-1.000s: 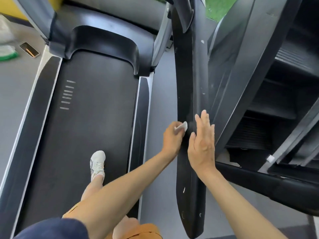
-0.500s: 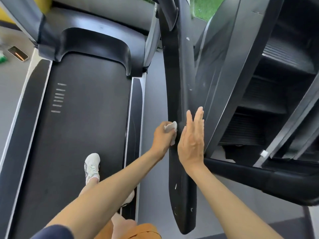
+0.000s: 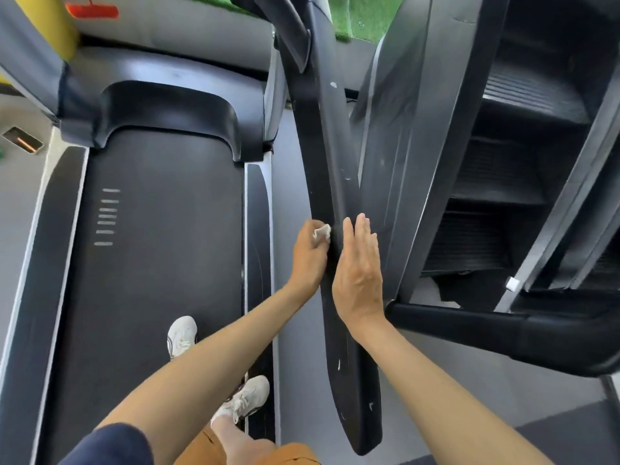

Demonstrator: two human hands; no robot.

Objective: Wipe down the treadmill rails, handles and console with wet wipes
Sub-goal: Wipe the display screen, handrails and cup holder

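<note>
The treadmill's long black right handrail (image 3: 327, 156) runs from the top centre down to the lower middle. My left hand (image 3: 308, 255) grips a crumpled white wet wipe (image 3: 321, 232) and holds it against the rail's left side. On the rail's right side my right hand (image 3: 359, 270) lies flat with its fingers straight and together. The black running belt (image 3: 157, 250) lies below on the left, and both of my white shoes stand on it.
A black stair-climber machine (image 3: 503, 169) stands close on the right, its base bar (image 3: 503, 330) passing just behind my right wrist. Grey floor (image 3: 292, 182) shows between the two machines. The treadmill's motor cover (image 3: 167, 105) is ahead. A small dark device (image 3: 23, 142) lies at far left.
Both hands have stayed at about the same spot on the rail, the left still holding the wipe. My view has shifted, and my second shoe has come into sight on the belt.
</note>
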